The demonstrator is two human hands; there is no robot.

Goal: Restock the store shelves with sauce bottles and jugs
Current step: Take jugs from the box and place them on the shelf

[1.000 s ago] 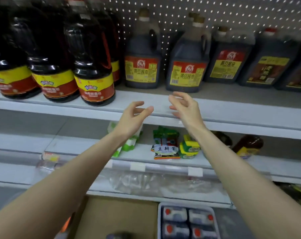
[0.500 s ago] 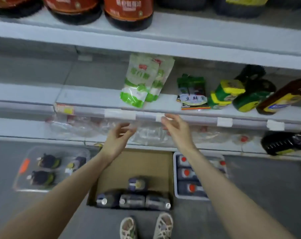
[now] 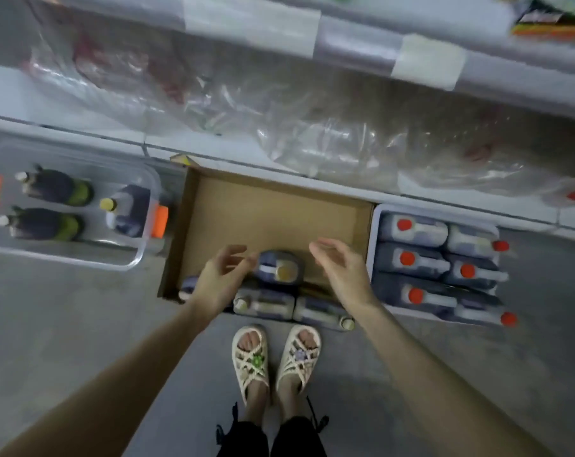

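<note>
I see both hands, left hand (image 3: 220, 281) and right hand (image 3: 343, 271), spread loose and holding nothing, either side of a jug (image 3: 281, 267) in the cardboard box (image 3: 272, 206).

No legible text or labels

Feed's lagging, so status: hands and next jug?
Left hand, right hand open, empty. Flanking gold-capped jug in cardboard box, not gripped. Nothing between.

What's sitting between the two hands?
Head view: a dark jug with a yellowish cap, in the cardboard box, between left hand and right hand.
</note>
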